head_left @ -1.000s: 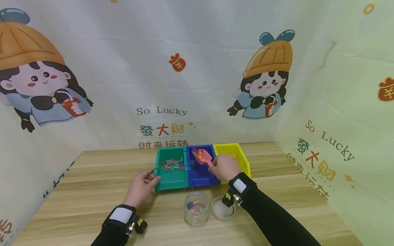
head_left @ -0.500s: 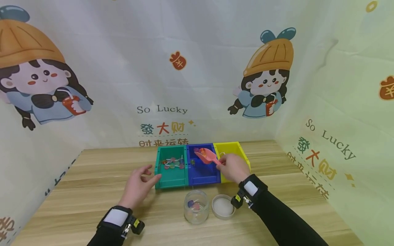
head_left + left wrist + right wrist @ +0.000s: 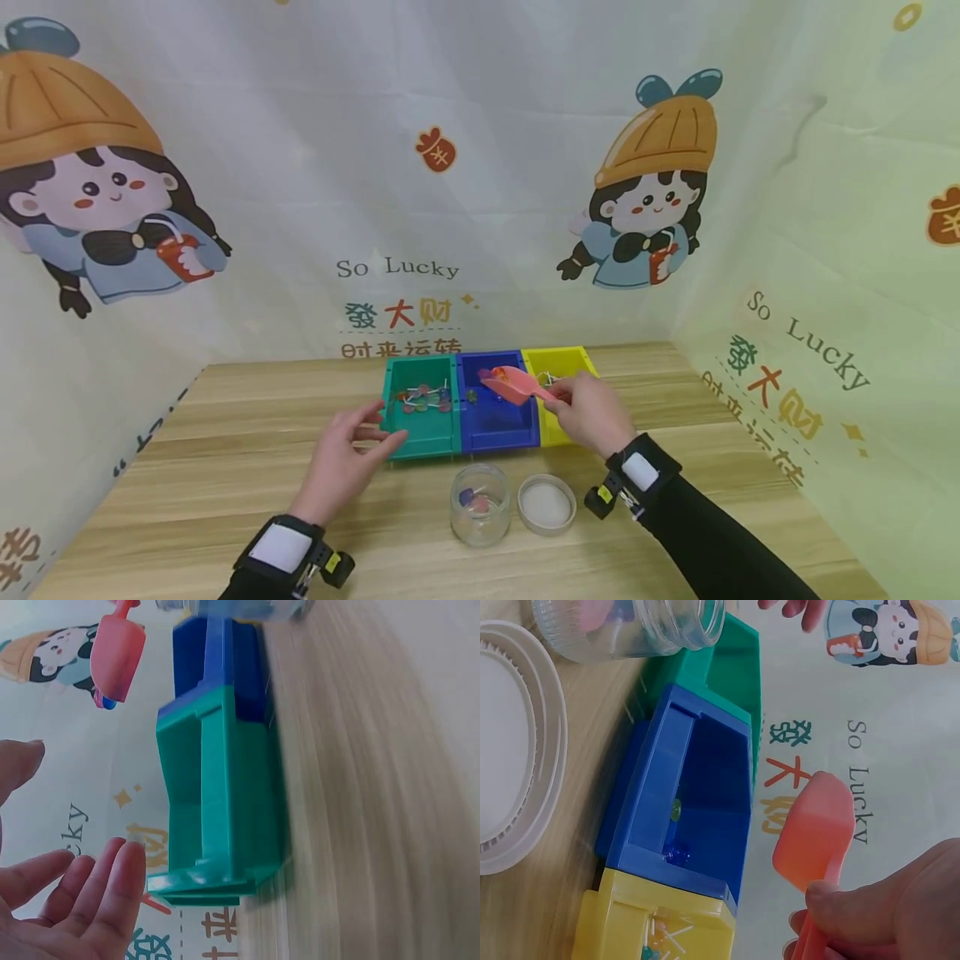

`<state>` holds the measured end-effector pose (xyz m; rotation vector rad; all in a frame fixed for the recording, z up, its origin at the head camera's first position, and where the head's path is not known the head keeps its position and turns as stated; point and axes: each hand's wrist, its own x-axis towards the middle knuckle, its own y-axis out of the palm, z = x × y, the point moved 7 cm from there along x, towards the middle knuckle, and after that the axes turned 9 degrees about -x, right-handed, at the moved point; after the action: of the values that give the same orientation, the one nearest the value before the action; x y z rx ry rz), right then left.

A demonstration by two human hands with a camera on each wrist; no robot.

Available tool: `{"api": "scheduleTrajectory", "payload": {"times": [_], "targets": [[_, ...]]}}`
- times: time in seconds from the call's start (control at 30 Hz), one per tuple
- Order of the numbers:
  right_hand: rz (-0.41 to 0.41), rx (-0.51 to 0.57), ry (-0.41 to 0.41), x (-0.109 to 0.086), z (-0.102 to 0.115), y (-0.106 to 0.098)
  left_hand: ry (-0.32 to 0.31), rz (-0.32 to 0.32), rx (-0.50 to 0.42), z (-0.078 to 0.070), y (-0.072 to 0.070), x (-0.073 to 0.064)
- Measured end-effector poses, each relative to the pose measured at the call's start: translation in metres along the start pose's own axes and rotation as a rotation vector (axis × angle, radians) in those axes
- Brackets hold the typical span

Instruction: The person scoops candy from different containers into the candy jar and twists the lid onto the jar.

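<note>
My right hand (image 3: 592,412) pinches the handle of a pink scoop (image 3: 517,386), held above the blue bin (image 3: 498,440). Small purple and orange candies (image 3: 489,374) lie in the scoop's mouth. Inside the blue bin, a green candy (image 3: 676,810) and a blue one (image 3: 677,855) rest on the bottom. My left hand (image 3: 347,458) hovers by the near left corner of the green bin (image 3: 422,446), fingers spread and holding nothing. Several lollipops (image 3: 423,398) lie in that green bin. White lollipop sticks (image 3: 676,937) show in the yellow bin (image 3: 622,907), which my right hand partly covers in the head view.
In front of the bins stands an uncovered glass jar (image 3: 480,517) with a few candies at its bottom. Its round white lid (image 3: 547,505) lies to its right on the wooden table (image 3: 247,442). A printed cloth (image 3: 495,208) hangs behind and along both sides.
The loaded scoop has moved right and swung more level in my right hand. My left hand has let go of the green bin's edge and its fingers have spread.
</note>
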<state>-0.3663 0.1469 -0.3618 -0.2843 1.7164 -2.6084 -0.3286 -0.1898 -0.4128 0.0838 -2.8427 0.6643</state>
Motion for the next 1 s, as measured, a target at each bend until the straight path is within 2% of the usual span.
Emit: {"api": "scheduleTrajectory", "payload": {"times": [0.27, 0.5, 0.67, 0.87, 1.0], "targets": [[-0.031, 0.010, -0.028, -0.012, -0.006, -0.008, 0.023, 0.041, -0.048, -0.003, 0.018, -0.015], [-0.041, 0.018, -0.036, -0.021, -0.010, -0.015, -0.062, 0.132, -0.191, 0.000, 0.039, -0.029], [-0.045, 0.017, -0.047, -0.028, -0.013, -0.018, -0.079, 0.210, -0.278, -0.002, 0.052, -0.037], [-0.052, 0.006, -0.079, -0.037, -0.014, -0.022, -0.076, 0.305, -0.274, -0.004, 0.071, -0.044], [-0.069, 0.002, -0.114, -0.045, -0.013, -0.027, -0.066, 0.360, -0.230, -0.005, 0.081, -0.049]]}}
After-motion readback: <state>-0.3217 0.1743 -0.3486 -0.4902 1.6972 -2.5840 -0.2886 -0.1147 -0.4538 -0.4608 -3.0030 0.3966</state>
